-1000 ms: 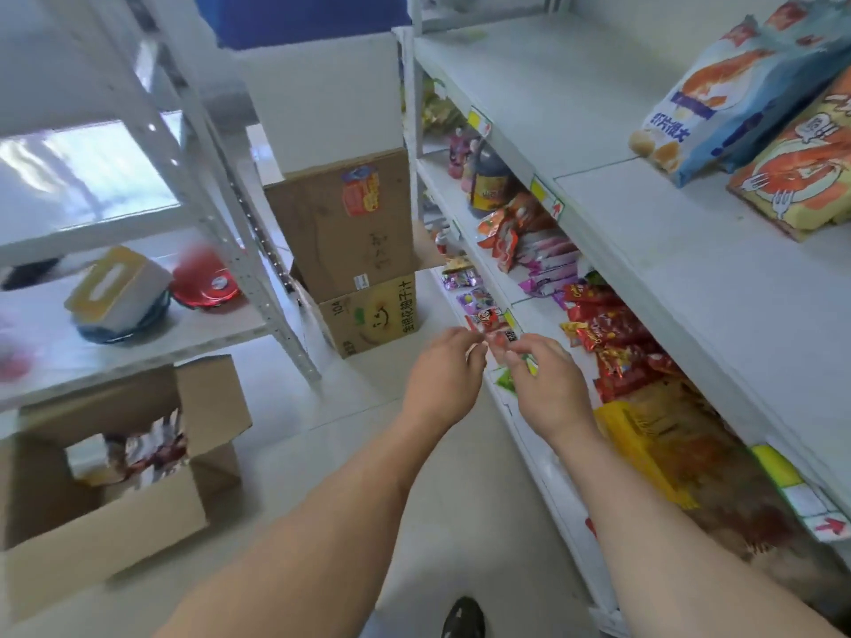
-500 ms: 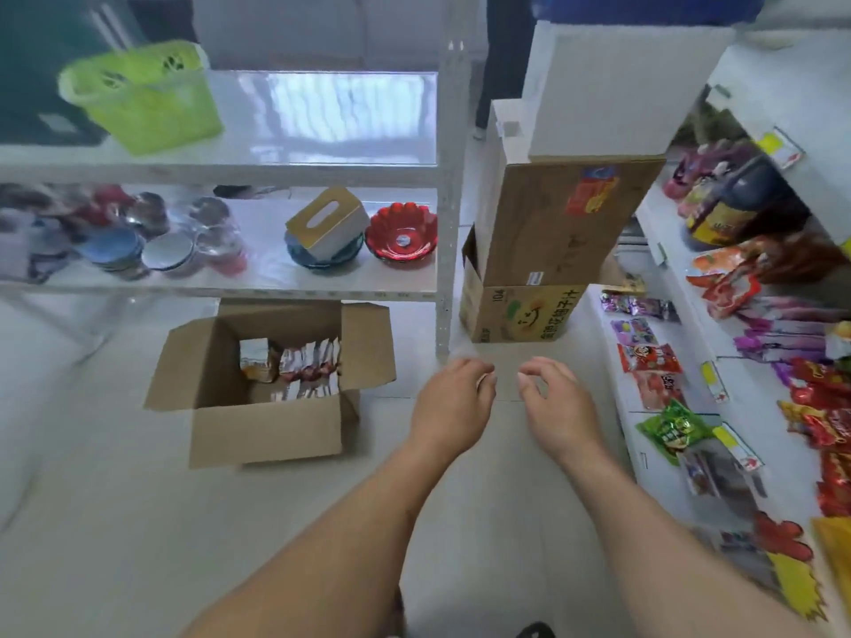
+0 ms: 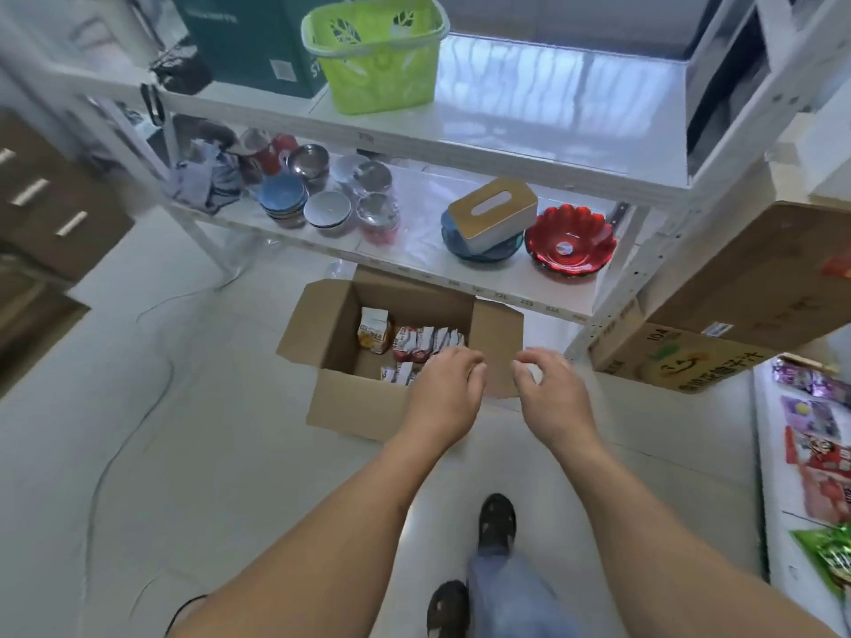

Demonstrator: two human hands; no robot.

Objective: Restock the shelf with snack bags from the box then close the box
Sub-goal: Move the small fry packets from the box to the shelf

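Note:
An open cardboard box (image 3: 350, 407) stands on the floor, flaps spread outward. Inside lie several red-and-white snack bags (image 3: 421, 345) and one yellow-and-white bag (image 3: 374, 334). My left hand (image 3: 444, 393) hovers above the box's near right corner, fingers loosely curled, holding nothing. My right hand (image 3: 552, 393) hangs beside it to the right of the box, fingers loosely curled and empty. The snack shelf (image 3: 773, 499) shows at the right edge, with purple, red and green bags (image 3: 824, 462) lying on it.
A white metal rack (image 3: 460, 145) behind the box carries a green basket (image 3: 380, 52), bowls (image 3: 322, 195), a tissue box (image 3: 492, 214) and a red dish (image 3: 571, 239). Stacked cartons (image 3: 718, 324) stand at the right. A cable (image 3: 133, 425) trails over the floor. My feet (image 3: 495, 522) are below.
My view swung left from the snack shelf to the box on the floor. Both hands left the shelf edge and moved over toward the box, empty.

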